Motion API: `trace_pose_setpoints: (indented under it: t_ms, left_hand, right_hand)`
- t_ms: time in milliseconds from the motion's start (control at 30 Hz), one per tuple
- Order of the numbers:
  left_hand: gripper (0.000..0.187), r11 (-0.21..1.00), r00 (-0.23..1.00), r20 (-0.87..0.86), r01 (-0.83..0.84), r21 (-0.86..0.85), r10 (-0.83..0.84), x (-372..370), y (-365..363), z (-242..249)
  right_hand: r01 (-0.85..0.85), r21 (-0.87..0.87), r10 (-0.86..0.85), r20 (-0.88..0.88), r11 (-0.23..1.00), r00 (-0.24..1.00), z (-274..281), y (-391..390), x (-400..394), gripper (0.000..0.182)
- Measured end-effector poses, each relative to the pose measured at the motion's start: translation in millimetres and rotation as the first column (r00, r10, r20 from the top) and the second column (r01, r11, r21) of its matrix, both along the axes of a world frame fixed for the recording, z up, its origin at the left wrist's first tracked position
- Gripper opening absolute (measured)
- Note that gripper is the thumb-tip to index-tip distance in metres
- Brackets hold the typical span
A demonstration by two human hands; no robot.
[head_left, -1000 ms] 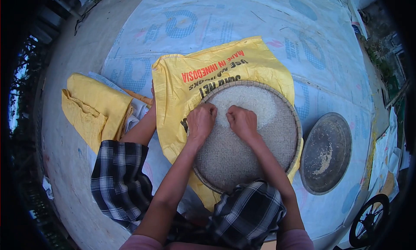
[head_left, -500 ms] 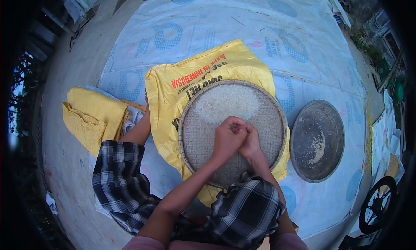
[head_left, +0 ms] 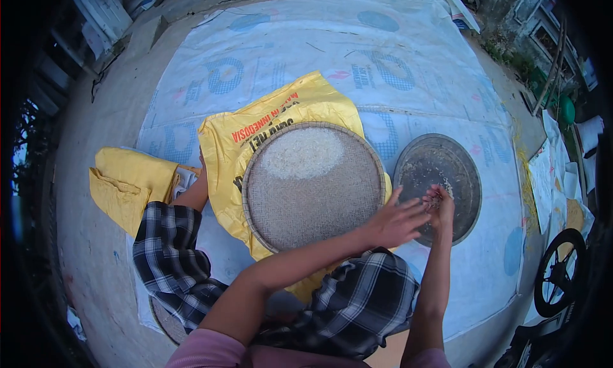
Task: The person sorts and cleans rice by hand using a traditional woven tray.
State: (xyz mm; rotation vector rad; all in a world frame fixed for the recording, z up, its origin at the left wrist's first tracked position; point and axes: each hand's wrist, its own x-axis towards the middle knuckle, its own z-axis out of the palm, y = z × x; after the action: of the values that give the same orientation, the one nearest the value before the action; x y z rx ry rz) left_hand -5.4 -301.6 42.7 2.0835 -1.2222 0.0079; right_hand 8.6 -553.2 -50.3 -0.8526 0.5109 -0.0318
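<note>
My left hand (head_left: 397, 222) reaches across to the right, fingers spread, near the close-side rim of a dark metal basin (head_left: 469, 199). Beside it, over the basin, my right hand (head_left: 444, 210) is curled into a cup, with what look like rice grains (head_left: 433, 202) in it. Loose grains are scattered on the basin floor. Left of both hands, a round woven winnowing tray (head_left: 306, 205) carries a patch of white rice (head_left: 303, 152) toward its far side. Under the tray lies a yellow printed sack (head_left: 223, 151).
A pale printed tarp (head_left: 287, 68) covers the ground. Folded yellow sacks (head_left: 131, 176) lie at the left, near my foot. A black spoked wheel (head_left: 560, 272) stands at the right, and my checked-trouser knees (head_left: 364, 298) rise in front.
Both hands have moved from above the winnowing tray rightward to the basin. They were pressed together before; now the left hand's fingers are spread. The view has shifted slightly.
</note>
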Motion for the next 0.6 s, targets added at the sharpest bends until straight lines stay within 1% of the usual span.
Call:
trace_pose_setpoints:
  t_ms: [33, 67, 100, 133, 167, 200, 233, 267, 300, 333, 367, 400, 433, 467, 533, 600]
  left_hand:
    - [0.044, 0.996, 0.997, -0.060, -0.044, 0.082, 0.049, 5.3, 22.2, -3.3]
    - [0.043, 0.982, 0.987, -0.118, -0.086, 0.166, 0.106, 8.9, 53.7, -6.8]
    - [0.040, 0.950, 0.973, -0.095, -0.181, 0.255, 0.211, 11.9, 90.9, -7.7]
    - [0.039, 0.890, 0.938, -0.047, -0.310, 0.334, 0.344, 17.6, 128.4, -16.6]
    - [0.039, 0.767, 0.842, 0.044, -0.510, 0.389, 0.538, 17.4, 164.3, -24.6]
    - [0.041, 0.714, 0.776, -0.002, -0.580, 0.393, 0.631, 25.0, 209.9, -38.9]
    - [0.037, 0.606, 0.621, -0.104, -0.693, 0.391, 0.777, 26.2, 244.2, -41.6]
    - [0.034, 0.491, 0.522, -0.041, -0.769, 0.409, 0.852, 24.4, 273.3, -39.8]
    - [0.032, 0.369, 0.416, 0.025, -0.830, 0.418, 0.909, 22.4, 292.4, -38.2]
    - [0.032, 0.364, 0.415, 0.032, -0.831, 0.421, 0.909, 19.0, 299.5, -37.6]
    - [0.033, 0.347, 0.386, -0.028, -0.794, 0.499, 0.922, 14.0, 305.9, -37.5]
    - [0.034, 0.333, 0.351, -0.084, -0.749, 0.572, 0.933, 9.3, 310.6, -37.5]
    - [0.040, 0.342, 0.386, -0.034, -0.769, 0.540, 0.922, 6.8, 312.4, -48.9]
    - [0.040, 0.339, 0.384, -0.030, -0.772, 0.537, 0.923, 9.1, 315.8, -59.5]
    - [0.040, 0.258, 0.300, 0.034, -0.868, 0.425, 0.953, 9.5, 316.2, -66.8]
    - [0.038, 0.235, 0.276, 0.039, -0.878, 0.418, 0.961, 9.8, 320.7, -65.2]
  right_hand:
    - [-0.079, -0.402, -0.032, -0.262, 0.912, 0.965, 27.3, 13.7, 5.8, 0.034]
    - [-0.253, -0.697, -0.165, -0.473, 0.671, 0.865, 42.4, 22.1, 7.0, 0.036]
    - [-0.248, -0.694, -0.162, -0.467, 0.676, 0.869, 25.3, 11.9, 5.5, 0.036]
    - [-0.388, -0.881, -0.160, -0.438, 0.270, 0.884, -10.5, -8.9, 6.1, 0.038]
    - [-0.438, -0.877, -0.145, -0.416, -0.197, 0.898, -31.2, -18.9, 6.3, 0.040]
    - [-0.436, -0.879, -0.139, -0.415, -0.193, 0.899, -26.8, -4.9, 7.1, 0.040]
    - [-0.271, -0.929, -0.110, -0.251, -0.252, 0.962, -13.5, 22.3, 6.5, 0.040]
    - [-0.103, -0.947, -0.070, -0.086, -0.306, 0.994, 3.7, 53.4, 4.1, 0.040]
    - [-0.111, -0.964, 0.038, -0.124, -0.243, 0.992, 21.0, 83.7, 4.8, 0.038]
    - [-0.122, -0.976, 0.148, -0.149, -0.178, 0.978, 35.6, 112.0, 7.7, 0.036]
    - [-0.120, -0.978, 0.151, -0.146, -0.171, 0.978, 45.0, 138.5, 10.1, 0.036]
    - [-0.200, -0.959, 0.150, -0.232, -0.203, 0.961, 53.0, 162.3, 12.4, 0.033]
    - [-0.281, -0.930, 0.146, -0.320, -0.237, 0.936, 56.2, 174.6, 13.7, 0.029]
    - [-0.276, -0.932, 0.150, -0.315, -0.235, 0.937, 49.9, 175.9, 17.3, 0.029]
    - [-0.289, -0.903, 0.099, -0.335, -0.317, 0.937, 32.0, 174.1, 22.3, 0.029]
    - [-0.267, -0.913, 0.129, -0.319, -0.310, 0.939, 24.7, 171.7, 23.2, 0.027]
